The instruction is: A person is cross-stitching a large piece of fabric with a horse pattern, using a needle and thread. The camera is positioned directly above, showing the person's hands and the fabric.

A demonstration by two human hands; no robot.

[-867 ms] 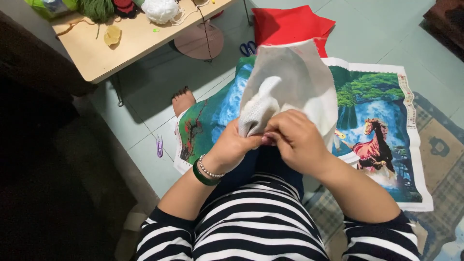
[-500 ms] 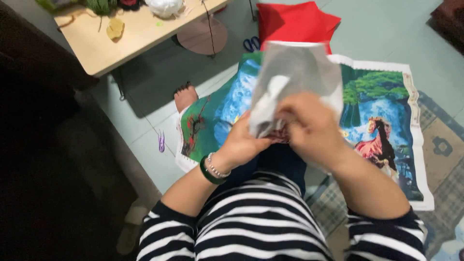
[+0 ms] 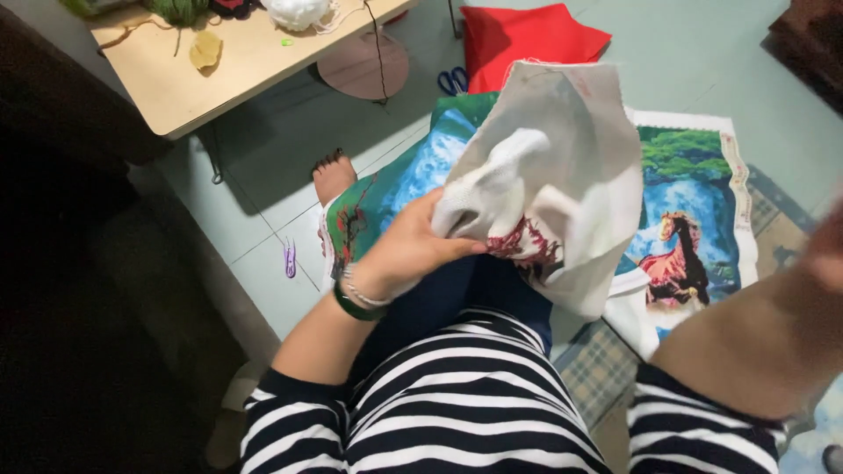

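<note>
One left hand (image 3: 404, 254) grip closed on white cloth (image 3: 562, 184), right hand blurred

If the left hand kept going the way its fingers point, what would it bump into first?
The left hand already grips the white cloth, so it would push further into that. Behind the cloth probably lies the horse picture, though depth is hard to judge.

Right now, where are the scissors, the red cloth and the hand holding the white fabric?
scissors (image 3: 453, 81), head view, blue handles
red cloth (image 3: 527, 39), head view, middle of cloth
left hand (image 3: 408, 250), head view, back of hand
</note>
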